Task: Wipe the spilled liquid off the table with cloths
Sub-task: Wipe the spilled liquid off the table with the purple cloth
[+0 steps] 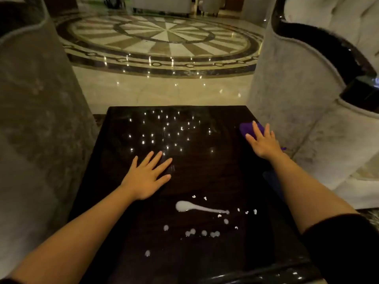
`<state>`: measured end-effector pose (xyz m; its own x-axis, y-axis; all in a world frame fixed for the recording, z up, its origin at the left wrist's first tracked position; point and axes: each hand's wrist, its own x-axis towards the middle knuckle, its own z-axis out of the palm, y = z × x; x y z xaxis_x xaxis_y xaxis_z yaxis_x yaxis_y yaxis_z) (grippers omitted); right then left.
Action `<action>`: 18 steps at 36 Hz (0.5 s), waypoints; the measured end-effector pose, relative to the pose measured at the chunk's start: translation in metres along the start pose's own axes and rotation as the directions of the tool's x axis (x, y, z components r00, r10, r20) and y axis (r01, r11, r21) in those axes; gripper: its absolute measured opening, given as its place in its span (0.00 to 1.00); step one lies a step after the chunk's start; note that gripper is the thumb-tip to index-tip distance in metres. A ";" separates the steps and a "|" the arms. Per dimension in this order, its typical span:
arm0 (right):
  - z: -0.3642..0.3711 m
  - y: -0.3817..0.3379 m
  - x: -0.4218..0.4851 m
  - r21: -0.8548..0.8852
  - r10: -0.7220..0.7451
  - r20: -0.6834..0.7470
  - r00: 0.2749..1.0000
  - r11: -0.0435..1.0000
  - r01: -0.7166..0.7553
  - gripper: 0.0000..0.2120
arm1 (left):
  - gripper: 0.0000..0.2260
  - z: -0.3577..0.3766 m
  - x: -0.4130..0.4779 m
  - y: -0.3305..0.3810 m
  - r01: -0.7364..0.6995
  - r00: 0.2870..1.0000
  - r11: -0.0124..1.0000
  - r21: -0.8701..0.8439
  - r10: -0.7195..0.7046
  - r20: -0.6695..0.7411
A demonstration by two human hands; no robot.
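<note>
A dark glossy table (pixel 127 212) fills the lower middle of the head view. White spilled liquid (pixel 184 206) lies on its near half as one long streak with several small drops around it. A purple cloth (pixel 247 129) lies at the table's far right edge. My right hand (pixel 264 141) rests flat on that cloth with fingers spread, covering most of it. My left hand (pixel 146 177) lies flat on the bare tabletop left of centre, fingers apart, holding nothing. Both hands are beyond the spill.
A grey upholstered armchair (pixel 34 124) stands close on the left and another pale one (pixel 311 103) with a dark glossy arm on the right. Beyond the table is polished marble floor (pixel 164 89) with a round inlaid pattern. Ceiling lights reflect on the tabletop.
</note>
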<state>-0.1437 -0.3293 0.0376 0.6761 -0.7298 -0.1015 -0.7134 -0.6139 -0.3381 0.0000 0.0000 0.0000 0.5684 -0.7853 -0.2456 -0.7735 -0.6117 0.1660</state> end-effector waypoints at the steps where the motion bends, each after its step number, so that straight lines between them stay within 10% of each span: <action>1: 0.001 0.001 0.004 -0.006 0.004 -0.004 1.000 1.000 -0.004 0.28 | 0.26 0.000 0.000 0.000 -0.006 1.000 1.000 0.016 0.006 -0.003; 18: 0.018 -0.008 0.019 -0.181 0.058 0.027 0.998 0.982 -0.052 0.25 | 0.23 0.004 0.000 -0.003 -0.033 0.999 0.999 0.034 0.034 -0.029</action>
<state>-0.1217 -0.3328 0.0211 0.6385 -0.7557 -0.1461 -0.7691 -0.6193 -0.1579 0.0014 0.0028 -0.0045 0.5496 -0.8080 -0.2124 -0.8008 -0.5820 0.1414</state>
